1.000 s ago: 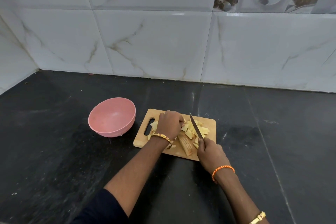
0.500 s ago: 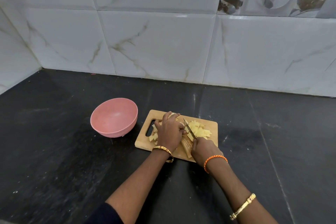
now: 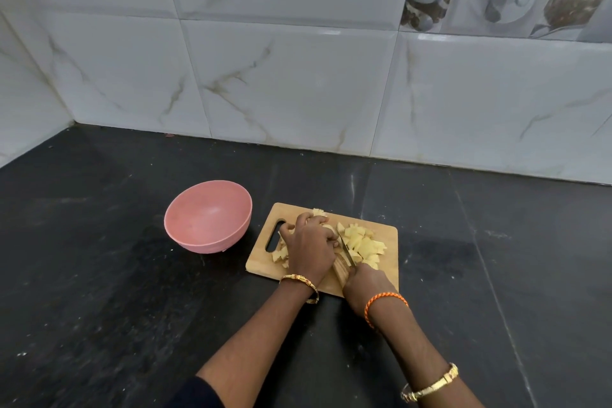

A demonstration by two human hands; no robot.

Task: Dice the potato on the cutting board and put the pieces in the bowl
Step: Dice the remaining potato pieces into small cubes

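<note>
While I watch through the head camera, a wooden cutting board [image 3: 387,272] lies on a black counter [image 3: 99,275] in front of a wall of white marbled tiles [image 3: 298,83]. My left hand [image 3: 309,247] sits on the board with its fingers curled over the uncut part of the potato [image 3: 341,270], holding it down. Just beside it, my right hand [image 3: 366,286] has its grip wrapped around the handle of a knife [image 3: 346,247], whose blade angles away from me between the held potato and a heap of pale yellow diced pieces [image 3: 362,245] on the right half of the board. A few more cut pieces [image 3: 280,255] lie on the board left of the left hand, near the handle slot. A pink bowl [image 3: 208,217] stands on the counter just left of the board, apart from it, with no potato visible inside. An orange band [image 3: 384,301] circles the right wrist and a gold bangle [image 3: 301,281] the left.
</note>
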